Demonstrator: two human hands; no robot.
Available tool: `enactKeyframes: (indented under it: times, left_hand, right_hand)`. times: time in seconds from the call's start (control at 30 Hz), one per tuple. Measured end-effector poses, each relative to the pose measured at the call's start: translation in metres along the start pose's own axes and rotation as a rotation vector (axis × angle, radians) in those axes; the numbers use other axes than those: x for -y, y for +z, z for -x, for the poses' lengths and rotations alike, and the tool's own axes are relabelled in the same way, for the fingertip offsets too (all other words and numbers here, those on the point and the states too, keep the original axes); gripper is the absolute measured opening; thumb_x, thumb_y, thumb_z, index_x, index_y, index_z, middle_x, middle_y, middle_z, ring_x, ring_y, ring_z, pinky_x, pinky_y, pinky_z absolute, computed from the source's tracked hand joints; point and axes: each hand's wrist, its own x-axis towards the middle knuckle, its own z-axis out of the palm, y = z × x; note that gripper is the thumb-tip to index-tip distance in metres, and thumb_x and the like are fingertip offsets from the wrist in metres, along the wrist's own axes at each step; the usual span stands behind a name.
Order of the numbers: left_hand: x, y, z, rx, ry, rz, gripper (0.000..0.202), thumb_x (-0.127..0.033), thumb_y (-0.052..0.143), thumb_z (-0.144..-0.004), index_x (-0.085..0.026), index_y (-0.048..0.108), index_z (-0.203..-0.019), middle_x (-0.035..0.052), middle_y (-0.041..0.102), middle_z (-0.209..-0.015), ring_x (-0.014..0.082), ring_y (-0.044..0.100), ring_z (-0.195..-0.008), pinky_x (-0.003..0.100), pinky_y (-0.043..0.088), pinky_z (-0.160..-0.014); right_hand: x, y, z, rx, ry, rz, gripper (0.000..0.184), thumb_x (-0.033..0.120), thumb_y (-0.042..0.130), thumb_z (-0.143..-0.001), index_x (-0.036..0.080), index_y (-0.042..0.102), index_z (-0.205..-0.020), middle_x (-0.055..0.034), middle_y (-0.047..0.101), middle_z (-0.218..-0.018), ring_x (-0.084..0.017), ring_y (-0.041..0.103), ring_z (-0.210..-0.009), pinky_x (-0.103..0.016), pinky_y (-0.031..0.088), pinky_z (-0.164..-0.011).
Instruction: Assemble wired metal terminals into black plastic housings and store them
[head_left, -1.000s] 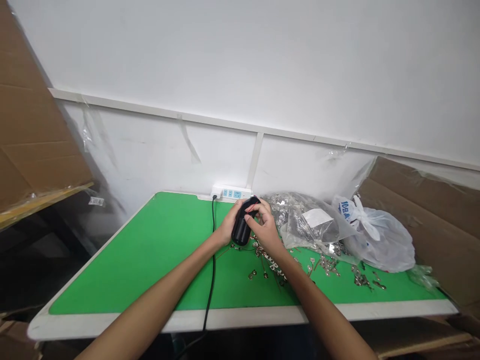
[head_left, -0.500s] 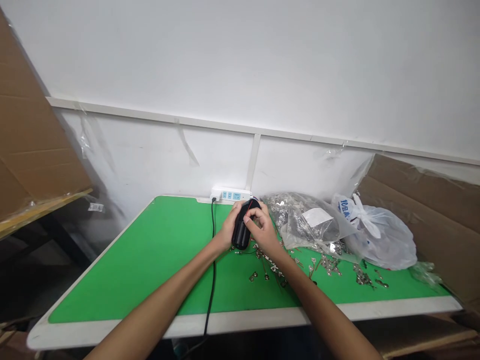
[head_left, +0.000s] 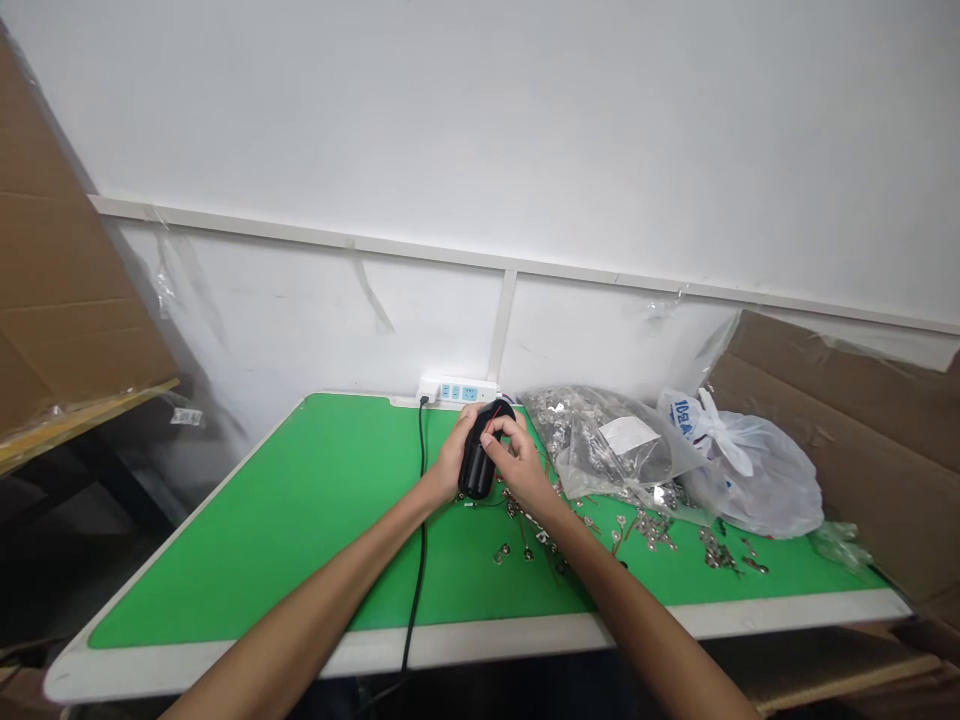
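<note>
At the far middle of the green-topped worktop [head_left: 300,520], we hold a black rounded plastic casing [head_left: 475,465]. Our left hand [head_left: 452,462] wraps its grip around the casing's side, and our right hand [head_left: 519,468] pinches its upper end in a narrow grip. Small silver metal fittings [head_left: 525,540] lie scattered at 4 o'clock of the casing, and a white power strip [head_left: 459,390] sits at 12.

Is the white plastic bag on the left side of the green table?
No, the white plastic bag sits at the right end of the table.
</note>
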Motion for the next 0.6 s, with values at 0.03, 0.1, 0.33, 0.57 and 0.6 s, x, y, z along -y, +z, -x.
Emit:
enactKeyframes:
  times: [0.03, 0.1, 0.33, 0.57, 0.6]
  left_hand:
    - [-0.001, 0.000, 0.000, 0.006, 0.004, -0.010, 0.046, -0.060, 0.067, -0.091, -0.019, 0.073, -0.113, 0.0055, 0.072, -0.109, 0.0248, 0.061, -0.117, 0.036, 0.044, -0.109]
    - [-0.003, 0.001, -0.001, 0.017, 0.012, -0.026, 0.048, -0.061, 0.067, -0.091, -0.019, 0.074, -0.112, 0.0055, 0.073, -0.108, 0.0251, 0.062, -0.117, 0.036, 0.044, -0.110]
    - [-0.005, -0.002, -0.008, 0.054, 0.009, -0.042, 0.055, -0.068, 0.067, -0.088, -0.020, 0.075, -0.112, 0.0051, 0.076, -0.110, 0.0259, 0.065, -0.115, 0.036, 0.045, -0.109]
    - [-0.007, -0.004, -0.010, 0.080, 0.018, -0.069, 0.055, -0.068, 0.063, -0.091, -0.019, 0.076, -0.113, 0.0066, 0.076, -0.113, 0.0265, 0.064, -0.119, 0.037, 0.044, -0.112]
    - [-0.007, -0.004, -0.010, 0.084, 0.020, -0.079, 0.056, -0.069, 0.062, -0.091, -0.019, 0.076, -0.113, 0.0066, 0.076, -0.113, 0.0263, 0.064, -0.118, 0.036, 0.044, -0.113]
  right_hand:
    - [0.000, 0.000, 0.000, 0.000, 0.000, 0.004, 0.024, 0.048, 0.064, -0.090, 0.023, 0.064, -0.090, -0.0056, 0.052, -0.115, -0.022, 0.055, -0.109, -0.035, 0.048, -0.100]
    - [0.000, 0.000, 0.000, -0.003, -0.001, 0.009, 0.024, 0.047, 0.064, -0.090, 0.023, 0.064, -0.091, -0.0054, 0.052, -0.114, -0.022, 0.055, -0.107, -0.035, 0.049, -0.098]
    - [0.004, -0.002, -0.001, -0.027, -0.004, -0.030, 0.019, 0.042, 0.064, -0.088, 0.023, 0.066, -0.087, -0.0055, 0.054, -0.113, -0.023, 0.056, -0.109, -0.037, 0.049, -0.099]
    - [-0.001, -0.008, -0.004, 0.019, 0.008, -0.053, 0.019, 0.032, 0.061, -0.085, 0.027, 0.075, -0.096, -0.0067, 0.056, -0.124, -0.027, 0.056, -0.121, -0.043, 0.048, -0.107]
    - [-0.002, -0.008, -0.004, 0.024, 0.009, -0.053, 0.020, 0.031, 0.060, -0.084, 0.027, 0.075, -0.096, -0.0066, 0.056, -0.125, -0.027, 0.056, -0.121, -0.044, 0.048, -0.107]
